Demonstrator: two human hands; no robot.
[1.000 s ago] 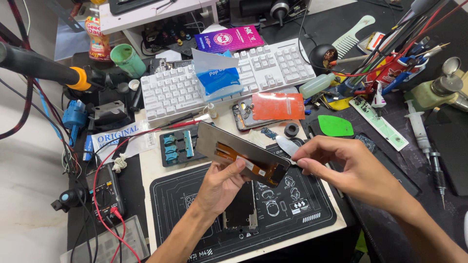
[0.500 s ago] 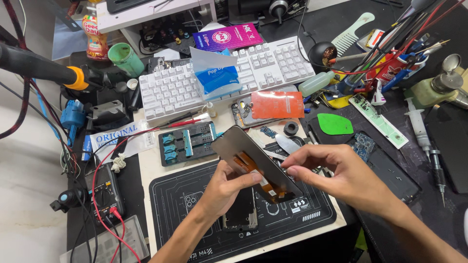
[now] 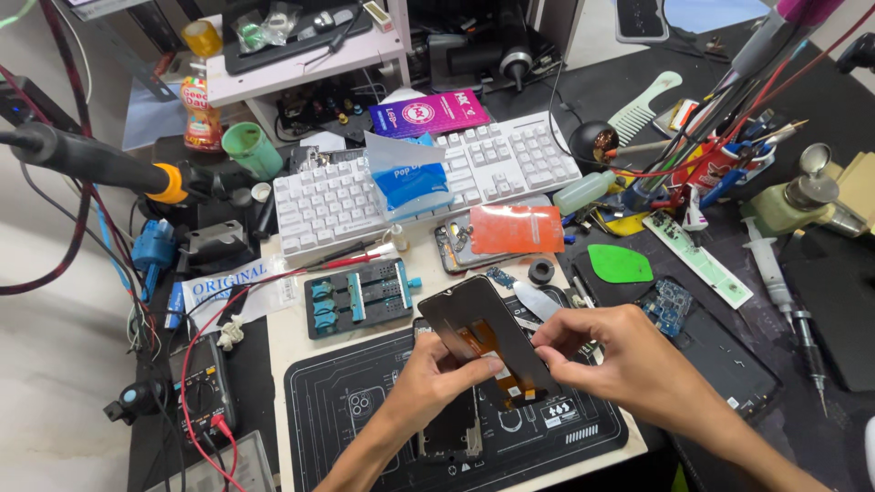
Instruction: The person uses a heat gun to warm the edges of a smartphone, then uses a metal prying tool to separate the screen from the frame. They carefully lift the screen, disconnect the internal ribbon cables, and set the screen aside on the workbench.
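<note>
Above black mat (image 3: 365, 415), both hands gripping tilted phone screen (image 3: 474, 328), long axis seemingly upper-left to lower-right.

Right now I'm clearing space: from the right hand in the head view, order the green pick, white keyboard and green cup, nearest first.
From the right hand:
1. Green pick, just beyond it.
2. White keyboard, farther back, centre.
3. Green cup, far back left.

Phone screen panel (image 3: 488, 342): dark rectangle, orange flex on its back, tilted, held between both hands.
Blue-and-white pouch (image 3: 410, 175): beyond the grip, propped on the white keyboard.
Magenta flat packet (image 3: 428, 114): farther back, behind that keyboard.
White label strip (image 3: 239, 288): left of the grip, blue lettering.
Yellow-lidded bottle (image 3: 199, 100): far back left, orange label.
</note>
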